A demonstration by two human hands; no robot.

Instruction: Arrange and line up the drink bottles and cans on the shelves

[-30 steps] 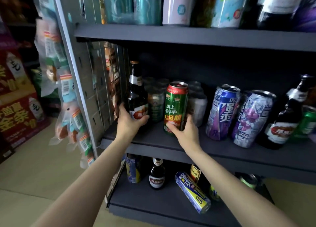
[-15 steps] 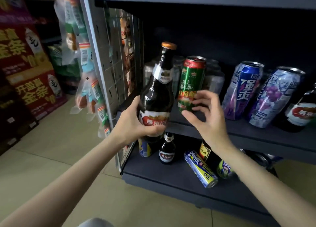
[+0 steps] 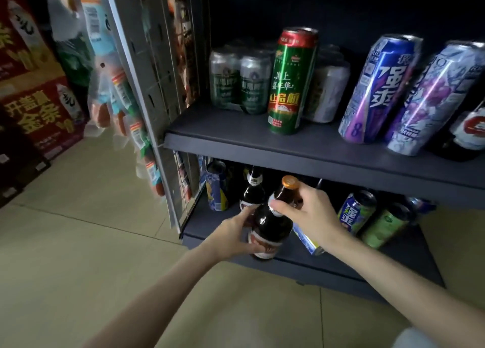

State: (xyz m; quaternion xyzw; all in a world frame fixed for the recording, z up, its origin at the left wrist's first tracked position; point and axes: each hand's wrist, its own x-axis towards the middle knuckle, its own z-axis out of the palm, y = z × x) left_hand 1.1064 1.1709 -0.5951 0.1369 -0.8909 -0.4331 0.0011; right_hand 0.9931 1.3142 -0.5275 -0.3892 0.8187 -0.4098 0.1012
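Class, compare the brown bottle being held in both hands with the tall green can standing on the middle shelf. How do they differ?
The brown bottle is dark glass with a narrow neck and orange cap; the green can is a straight metal cylinder with a red top band. The bottle is gripped by the left hand and right hand, tilted, at the bottom shelf; the can stands untouched. Both carry printed labels.

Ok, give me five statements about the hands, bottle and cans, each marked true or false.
1. Both hands hold the brown bottle. True.
2. The right hand grips the bottle's base. False: it grips the neck; the left hand holds the body.
3. The green can stands upright on the upper shelf. True.
4. The bottle has no cap. False: an orange cap is on.
5. The lower shelf holds only bottles. False: cans too.
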